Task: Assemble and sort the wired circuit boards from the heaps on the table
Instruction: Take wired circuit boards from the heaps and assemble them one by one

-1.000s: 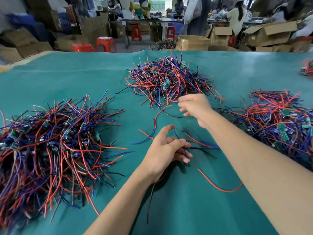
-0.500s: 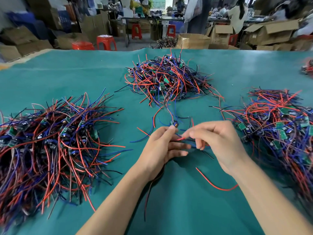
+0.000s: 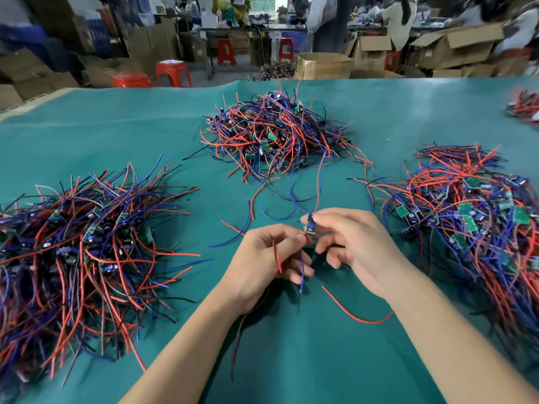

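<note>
Between my two hands, just above the green table cover, is a small circuit board with red and blue wires. My right hand pinches the board between thumb and forefinger. My left hand holds short red and blue wires hanging from the board's lower end, fingers curled round them. Long red and blue leads rise from the board toward the far heap. A big heap of wired boards lies to the left and another heap to the right.
Loose red, blue and black wires lie on the cover near my hands. A small pile sits at the far right edge. Beyond the table are cardboard boxes, red stools and people at other benches.
My right hand came back from the far heap with a wired board. Both hands met at the table's middle and rose a little, the left now holding the hanging wires.
</note>
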`<action>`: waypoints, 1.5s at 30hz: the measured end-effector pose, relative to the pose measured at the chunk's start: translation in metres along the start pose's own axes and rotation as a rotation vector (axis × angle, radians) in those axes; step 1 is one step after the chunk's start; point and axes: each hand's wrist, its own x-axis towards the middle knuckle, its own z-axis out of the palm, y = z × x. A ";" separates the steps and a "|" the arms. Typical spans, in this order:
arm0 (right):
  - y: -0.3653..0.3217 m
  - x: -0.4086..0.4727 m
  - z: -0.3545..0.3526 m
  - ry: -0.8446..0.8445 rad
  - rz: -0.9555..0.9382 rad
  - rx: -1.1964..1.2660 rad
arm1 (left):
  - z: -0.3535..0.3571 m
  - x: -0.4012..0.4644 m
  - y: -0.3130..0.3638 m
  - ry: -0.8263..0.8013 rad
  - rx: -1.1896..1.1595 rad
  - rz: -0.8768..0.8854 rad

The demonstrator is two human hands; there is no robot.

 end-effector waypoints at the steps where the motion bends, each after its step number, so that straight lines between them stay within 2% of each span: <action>1: 0.000 0.000 0.000 0.009 -0.004 0.037 | 0.000 -0.001 0.000 -0.005 0.026 -0.016; 7: -0.002 0.001 -0.003 -0.045 -0.010 0.188 | -0.003 -0.004 0.003 -0.041 0.245 0.000; 12: 0.000 0.001 -0.003 -0.082 -0.010 0.126 | -0.001 -0.003 -0.001 -0.004 0.168 0.080; 20: 0.007 -0.001 0.006 -0.096 -0.002 0.138 | -0.001 -0.003 0.001 -0.037 0.141 0.062; 25: 0.008 0.000 0.004 0.070 -0.117 -0.144 | 0.000 -0.002 0.003 -0.030 0.227 0.032; 36: 0.006 0.011 -0.018 0.459 -0.372 -0.374 | -0.002 -0.004 0.005 -0.145 0.275 0.003; 41: -0.001 0.010 -0.039 0.709 -0.624 -0.674 | -0.002 -0.005 0.006 -0.195 0.304 0.004; 43: -0.002 0.008 -0.043 0.748 -0.702 -0.736 | -0.002 -0.004 0.007 -0.206 0.309 0.001; 45: -0.001 0.008 -0.042 0.743 -0.681 -0.714 | -0.003 -0.005 0.006 -0.205 0.304 -0.008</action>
